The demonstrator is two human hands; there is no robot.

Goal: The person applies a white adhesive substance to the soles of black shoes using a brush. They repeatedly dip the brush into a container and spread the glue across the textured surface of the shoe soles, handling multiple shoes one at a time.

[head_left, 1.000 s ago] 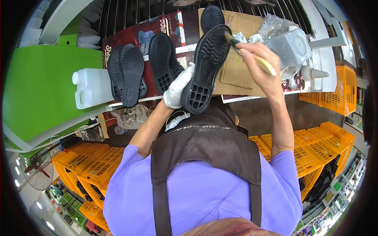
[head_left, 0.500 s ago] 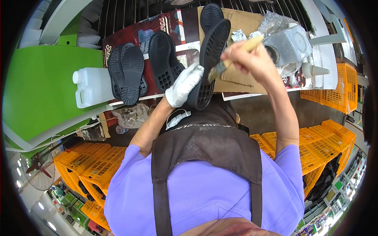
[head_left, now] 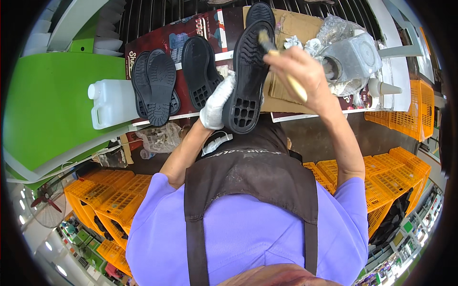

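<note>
My left hand (head_left: 219, 103), in a white glove, grips a black shoe sole (head_left: 250, 78) by its left edge. The sole's inner face is turned up, with ridges toward the far end and a grid of square hollows at the near end. My bare right hand (head_left: 301, 78) is closed around the pale handle of a paintbrush (head_left: 296, 88). The blurred bristles lie at the sole's far part, near its right edge. Another black sole (head_left: 260, 13) shows beyond the held one. To the left lie a pair of soles (head_left: 198, 66) and further stacked soles (head_left: 160, 78).
A white plastic jug (head_left: 113, 105) stands at the table's left, beside a green surface (head_left: 62, 109). On the right are cardboard (head_left: 281, 97), a clear plastic container (head_left: 355, 57), crumpled plastic and a nozzle bottle (head_left: 384, 88). Orange crates (head_left: 389, 178) stand on both sides of me.
The brush has swung from the sole's middle to its far end, and its handle now points toward me. My left hand has turned the sole's open face further up.
</note>
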